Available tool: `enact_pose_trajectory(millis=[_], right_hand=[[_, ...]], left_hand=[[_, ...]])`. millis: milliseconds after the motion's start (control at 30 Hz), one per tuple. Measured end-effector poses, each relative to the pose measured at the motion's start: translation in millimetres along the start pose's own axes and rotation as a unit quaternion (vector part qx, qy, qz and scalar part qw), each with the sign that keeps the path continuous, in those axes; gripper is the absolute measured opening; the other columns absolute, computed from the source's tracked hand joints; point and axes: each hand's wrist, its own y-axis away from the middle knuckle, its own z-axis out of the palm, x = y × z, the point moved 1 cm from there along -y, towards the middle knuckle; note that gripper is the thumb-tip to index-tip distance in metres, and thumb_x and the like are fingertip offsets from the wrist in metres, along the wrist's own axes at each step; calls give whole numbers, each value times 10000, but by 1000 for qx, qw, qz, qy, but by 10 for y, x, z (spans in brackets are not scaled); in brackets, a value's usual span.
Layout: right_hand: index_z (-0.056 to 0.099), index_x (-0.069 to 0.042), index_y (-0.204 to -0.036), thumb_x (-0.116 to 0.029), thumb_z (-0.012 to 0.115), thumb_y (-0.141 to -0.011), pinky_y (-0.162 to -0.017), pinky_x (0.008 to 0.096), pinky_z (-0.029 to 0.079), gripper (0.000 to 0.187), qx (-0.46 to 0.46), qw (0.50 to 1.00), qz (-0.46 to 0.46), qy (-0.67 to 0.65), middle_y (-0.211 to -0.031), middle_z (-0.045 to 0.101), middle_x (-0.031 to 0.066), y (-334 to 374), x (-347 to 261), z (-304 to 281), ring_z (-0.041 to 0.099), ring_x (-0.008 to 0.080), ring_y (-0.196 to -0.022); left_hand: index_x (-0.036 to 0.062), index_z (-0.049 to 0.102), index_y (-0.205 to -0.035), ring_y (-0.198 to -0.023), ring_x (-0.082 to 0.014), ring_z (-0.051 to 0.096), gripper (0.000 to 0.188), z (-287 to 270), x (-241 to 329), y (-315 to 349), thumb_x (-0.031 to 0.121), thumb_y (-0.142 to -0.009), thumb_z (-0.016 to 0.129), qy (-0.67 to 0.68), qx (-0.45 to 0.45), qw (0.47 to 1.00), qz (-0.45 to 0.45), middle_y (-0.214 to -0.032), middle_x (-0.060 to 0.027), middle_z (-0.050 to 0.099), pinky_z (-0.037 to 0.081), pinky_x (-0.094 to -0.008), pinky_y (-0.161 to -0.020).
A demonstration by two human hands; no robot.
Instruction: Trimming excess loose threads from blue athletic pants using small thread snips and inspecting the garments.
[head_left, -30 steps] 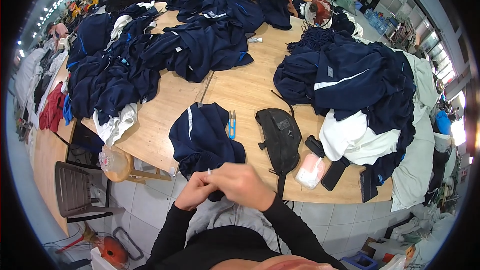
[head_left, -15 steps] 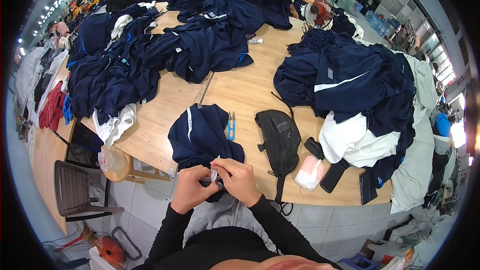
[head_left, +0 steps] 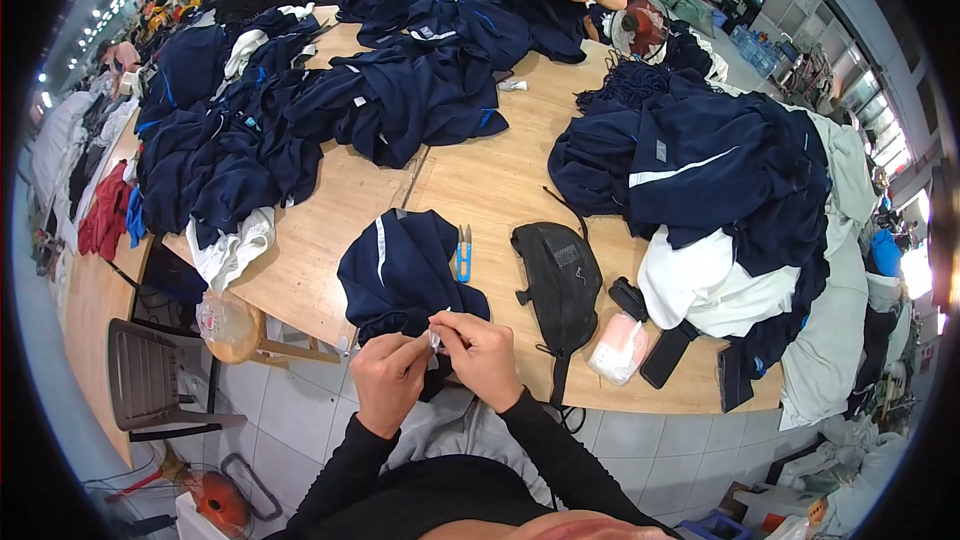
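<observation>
A navy garment [head_left: 402, 265] with a white stripe lies at the table's near edge, partly hanging over it. At that edge my left hand [head_left: 390, 378] and my right hand [head_left: 480, 355] meet, both with fingers pinched on a small white tag [head_left: 434, 338]. Its lower part and how it joins the garment are hidden by my fingers. Beside the garment, to the right, lie thread snips [head_left: 464, 254] with blue handles, out of my hands. Further right is a black bag [head_left: 557, 280] with a strap.
Navy garments [head_left: 400, 95] are heaped at the far left, and another pile [head_left: 700, 155] stands at right. Near it lie a phone [head_left: 667, 355] and a pink-and-white packet [head_left: 618, 348]. Two people handle navy cloth across the table [head_left: 480, 165]. A chair [head_left: 150, 380] stands at left.
My left fingers have straightened and come closer to the right hand around the white tag. Across the table, the brown-sleeved person's hands have shifted on the cloth.
</observation>
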Motion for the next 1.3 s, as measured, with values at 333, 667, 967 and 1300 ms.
enact_pose_trajectory(millis=[333,667,967,1300], right_hand=[[802,13,-1196,-36,795,-971,-666,287,580,230,-46,993,103,-46,-1044,823,134,39,58,-23,759,121,-763],[690,-54,-1390,-100,845,-898,-1084,427,480,518,-148,988,-37,34,-1351,734,138,153,-85,-271,720,323,-1207],[763,-41,-1306,-44,840,-898,-988,409,582,415,-113,994,-11,2,-1226,798,155,152,-135,-343,774,334,-1130],[819,6,-1028,-33,858,-893,-878,397,621,146,-35,998,-46,28,-1133,805,161,216,-104,-293,782,334,-1030]], left_hand=[[73,818,-992,-748,-250,698,161,-24,15,6,22,-842,847,-8,2,999,53,-841,-33,740,533,-408,-707],[-29,740,-964,-765,-144,690,86,40,-118,46,57,-958,749,172,-70,952,-243,-894,-87,761,535,-306,-696],[6,774,-1082,-816,-30,591,112,-94,-89,-38,115,-1072,748,477,-173,774,-379,-924,41,715,464,-217,-738],[-6,756,-1155,-870,-14,563,127,-6,-94,31,97,-1086,730,420,-213,819,-328,-989,41,714,441,-200,-755]])
